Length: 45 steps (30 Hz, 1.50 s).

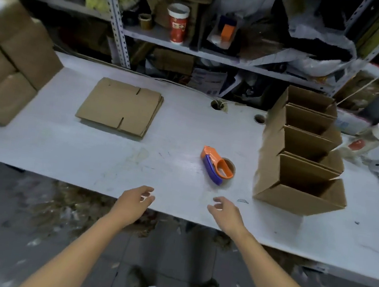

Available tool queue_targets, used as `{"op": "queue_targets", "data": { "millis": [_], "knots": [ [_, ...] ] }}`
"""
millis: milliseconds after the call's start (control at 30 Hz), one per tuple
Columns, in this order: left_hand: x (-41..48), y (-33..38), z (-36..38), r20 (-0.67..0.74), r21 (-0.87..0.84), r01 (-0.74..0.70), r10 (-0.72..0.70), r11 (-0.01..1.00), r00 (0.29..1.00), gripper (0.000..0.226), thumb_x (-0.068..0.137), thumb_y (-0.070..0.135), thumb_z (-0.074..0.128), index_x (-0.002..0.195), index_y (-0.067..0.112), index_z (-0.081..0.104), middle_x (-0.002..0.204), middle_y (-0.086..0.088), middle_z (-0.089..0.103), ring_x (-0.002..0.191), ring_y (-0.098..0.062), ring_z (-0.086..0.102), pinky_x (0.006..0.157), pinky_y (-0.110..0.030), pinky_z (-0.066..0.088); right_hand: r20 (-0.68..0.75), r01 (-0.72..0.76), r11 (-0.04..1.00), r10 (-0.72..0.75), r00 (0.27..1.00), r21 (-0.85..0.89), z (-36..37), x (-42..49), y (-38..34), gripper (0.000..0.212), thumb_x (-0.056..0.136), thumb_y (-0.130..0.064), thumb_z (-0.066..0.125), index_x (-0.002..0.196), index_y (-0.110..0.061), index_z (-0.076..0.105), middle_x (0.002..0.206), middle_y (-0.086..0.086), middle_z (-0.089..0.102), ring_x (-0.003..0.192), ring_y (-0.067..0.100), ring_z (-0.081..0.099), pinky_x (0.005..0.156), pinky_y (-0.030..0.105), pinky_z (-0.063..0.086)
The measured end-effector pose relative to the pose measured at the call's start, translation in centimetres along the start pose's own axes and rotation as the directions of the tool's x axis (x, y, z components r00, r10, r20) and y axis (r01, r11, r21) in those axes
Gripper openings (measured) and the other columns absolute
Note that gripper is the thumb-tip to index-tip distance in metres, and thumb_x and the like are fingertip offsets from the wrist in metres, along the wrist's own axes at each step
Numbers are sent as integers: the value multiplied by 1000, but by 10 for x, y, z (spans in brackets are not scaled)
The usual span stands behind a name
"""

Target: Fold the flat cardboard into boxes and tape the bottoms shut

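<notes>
Both hands empty; a fresh fold seems due.
The left hand (136,200) and right hand (223,210) hover, fingers loosely apart; the next move likely reaches for the flat cardboard (121,106) at eleven o'clock, with the tape dispenser (216,168) at one.

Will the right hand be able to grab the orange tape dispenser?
Probably yes. The right hand hovers open at the table edge, and the tape dispenser lies just beyond it with only bare surface between.

The stacked boxes (6,59) run off the left edge; the white-capped bottle (374,138) is blurred.
</notes>
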<state>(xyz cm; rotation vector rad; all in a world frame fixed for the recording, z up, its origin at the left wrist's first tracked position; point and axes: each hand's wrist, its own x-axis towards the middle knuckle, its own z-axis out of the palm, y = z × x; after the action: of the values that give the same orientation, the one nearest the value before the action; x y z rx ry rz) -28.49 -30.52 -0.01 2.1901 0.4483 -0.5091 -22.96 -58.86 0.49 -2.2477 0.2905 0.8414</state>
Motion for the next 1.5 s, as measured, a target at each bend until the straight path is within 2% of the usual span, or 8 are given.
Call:
{"op": "queue_targets", "data": {
  "millis": [267, 500, 700, 900, 1100, 1233, 1367, 1500],
  "knots": [
    [34, -67, -98, -19, 18, 50, -50, 999, 999, 40, 101, 41, 52, 139, 27, 54, 134, 4, 61, 119, -16, 58, 99, -33, 49, 48, 136, 978, -130, 990, -158, 85, 31, -125, 51, 98, -39, 60, 144, -22, 47, 142, 5, 57, 124, 22, 57, 103, 34, 47],
    [107, -58, -165, -115, 84, 72, -62, 994, 991, 43, 103, 38, 52, 142, 22, 52, 143, 0, 55, 129, -20, 52, 103, -33, 44, 50, 221, 969, -217, 975, -111, 112, 92, -214, 57, 97, -36, 61, 149, -20, 42, 146, 9, 52, 130, 24, 53, 103, 35, 47],
    [171, -50, -236, -250, 36, 104, -92, 994, 964, 40, 101, 32, 54, 140, 20, 55, 140, -3, 59, 125, -23, 55, 98, -29, 44, 20, 251, 963, -250, 968, -100, 118, 149, -290, 64, 98, -39, 60, 152, -14, 35, 145, 11, 53, 127, 28, 55, 96, 32, 45],
    [244, -57, -295, -272, 49, 125, -107, 991, 956, 50, 101, 34, 55, 148, 20, 45, 145, -10, 52, 127, -29, 54, 97, -33, 47, -52, 178, 983, -179, 982, -35, 129, 205, -340, 74, 97, -39, 62, 155, -10, 27, 148, 13, 49, 134, 31, 49, 104, 35, 42],
    [322, -77, -326, -183, 109, 131, -110, 985, 977, 68, 101, 36, 53, 158, 11, 25, 159, -12, 33, 143, -32, 37, 113, -41, 35, -184, 86, 993, -70, 980, 82, 147, 251, -358, 88, 91, -48, 67, 157, -12, 22, 155, 11, 39, 140, 33, 41, 114, 44, 37],
    [352, -92, -336, -106, 86, 188, -179, 978, 978, 80, 101, 41, 53, 160, 8, 10, 164, -14, 21, 148, -33, 28, 117, -41, 29, -206, 16, 985, 20, 978, 171, 161, 272, -356, 88, 84, -54, 72, 151, -15, 30, 150, 9, 45, 135, 33, 46, 112, 47, 39],
    [366, -106, -330, -3, 64, 209, -210, 976, 978, 82, 96, 44, 60, 155, 4, 20, 155, -16, 37, 137, -35, 42, 111, -43, 39, -218, -50, 983, 88, 972, 175, 178, 284, -358, 95, 79, -59, 74, 149, -16, 26, 146, 6, 47, 131, 34, 48, 108, 45, 44],
    [355, -104, -322, -37, -57, 195, -198, 979, 980, 77, 94, 41, 64, 151, 6, 26, 149, -13, 43, 131, -34, 47, 104, -42, 42, -243, 0, 960, 71, 968, 282, 185, 275, -363, 120, 63, -66, 81, 152, -13, 22, 151, 5, 38, 136, 29, 44, 112, 47, 41]
  ]
}}
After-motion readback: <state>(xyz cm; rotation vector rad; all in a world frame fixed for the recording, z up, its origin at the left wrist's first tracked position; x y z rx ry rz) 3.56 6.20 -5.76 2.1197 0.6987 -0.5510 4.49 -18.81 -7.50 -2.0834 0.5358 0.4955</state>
